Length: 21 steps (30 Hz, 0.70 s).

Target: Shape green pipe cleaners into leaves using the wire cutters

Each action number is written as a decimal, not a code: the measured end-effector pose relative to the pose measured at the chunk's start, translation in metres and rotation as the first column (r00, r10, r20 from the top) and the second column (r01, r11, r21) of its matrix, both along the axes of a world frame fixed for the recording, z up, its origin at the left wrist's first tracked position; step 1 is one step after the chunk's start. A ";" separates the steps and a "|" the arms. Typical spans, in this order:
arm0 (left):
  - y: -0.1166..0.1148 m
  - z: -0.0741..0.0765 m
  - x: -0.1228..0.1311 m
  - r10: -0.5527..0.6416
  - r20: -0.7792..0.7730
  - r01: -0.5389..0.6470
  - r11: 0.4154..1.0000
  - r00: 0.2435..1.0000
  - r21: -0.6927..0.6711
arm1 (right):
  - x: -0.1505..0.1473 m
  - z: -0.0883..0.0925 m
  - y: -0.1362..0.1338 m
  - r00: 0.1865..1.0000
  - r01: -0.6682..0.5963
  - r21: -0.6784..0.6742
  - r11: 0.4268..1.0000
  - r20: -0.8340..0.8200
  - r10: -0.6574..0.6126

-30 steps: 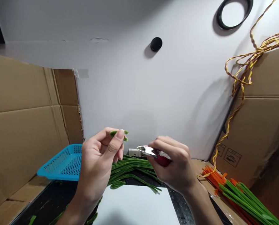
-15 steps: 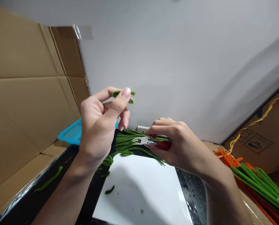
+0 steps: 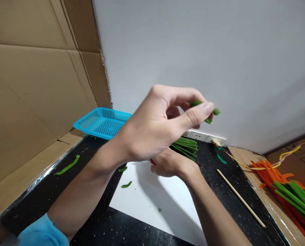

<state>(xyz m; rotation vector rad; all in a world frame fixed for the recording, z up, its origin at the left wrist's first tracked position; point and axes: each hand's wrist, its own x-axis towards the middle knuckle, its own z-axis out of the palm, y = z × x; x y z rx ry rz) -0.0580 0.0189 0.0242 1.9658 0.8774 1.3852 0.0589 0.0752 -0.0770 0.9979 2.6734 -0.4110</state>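
Green fuzz covers the short pieces [image 3: 216, 111] pinched between the thumb and fingers of the left hand [image 3: 167, 119], raised above the far right part of the white sheet [image 3: 134, 200]. Their stubby ends poke past the thumb, the long axis running roughly left to right across the sheet; whether this is 1 bent piece or several cannot be told. The left arm, in a blue sleeve [image 3: 43, 232], passes across the right hand [image 3: 167, 164], which sits low over the sheet's far end, down and to the left of the pieces. A red object [image 3: 153, 162] shows at its edge, mostly hidden, so whether the right hand grasps or has released it cannot be told. The sheet lies on a black speckled worktop [image 3: 103, 229], with 1 curved green scrap [image 3: 126, 185] near its left edge. Beyond the sheet lie a green bundle [image 3: 185, 147] and, to the left, a blue basket [image 3: 101, 129]. Left of the sheet is a green strip [image 3: 67, 165]; right of it, a wooden stick [image 3: 240, 198], then orange stems [image 3: 270, 172] and green stems [image 3: 295, 196]. A pale wall [image 3: 193, 44] stands behind the sheet, cardboard [image 3: 31, 85] to its left.
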 end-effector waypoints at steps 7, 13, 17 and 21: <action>0.004 -0.002 -0.001 -0.097 -0.183 0.081 0.992 0.978 -0.093 | -0.016 -0.020 -0.012 0.998 0.058 0.009 0.998 -0.028 -0.058; 0.011 -0.005 -0.001 -0.108 -0.081 0.085 0.964 0.991 -0.251 | -0.020 -0.006 -0.011 0.995 0.034 -0.070 0.997 0.094 -0.027; 0.010 -0.006 -0.004 -0.138 0.006 0.133 0.939 0.990 -0.316 | -0.014 0.001 -0.007 0.997 0.052 -0.069 0.996 0.052 -0.048; 0.009 -0.007 -0.005 -0.100 0.032 0.105 0.947 0.995 -0.303 | -0.015 -0.004 -0.006 0.996 0.051 -0.079 0.996 0.083 -0.044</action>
